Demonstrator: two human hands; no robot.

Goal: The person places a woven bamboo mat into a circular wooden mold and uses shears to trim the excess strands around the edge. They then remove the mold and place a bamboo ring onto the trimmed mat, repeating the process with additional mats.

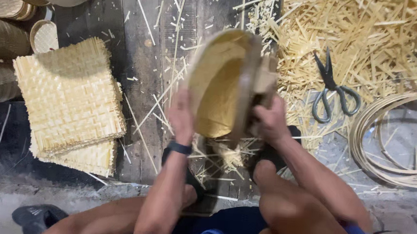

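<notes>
Hands (228, 118) gripping blurred basket (220, 83), underside hidden

A round, shallow woven bamboo basket (220, 91), pale yellow-tan, sits in the upper centre of the frame. It is tipped up on edge, its hollow inside facing left, with a thick wooden-looking rim hoop. Loose strip ends stick out along its lower edge.

We see a stack of woven bamboo mats (70, 100) on the left; dark scissors (332, 86) lying on loose bamboo strips (370, 35); coiled bamboo hoops (397, 140) at right; finished baskets (11, 5) top left.
</notes>
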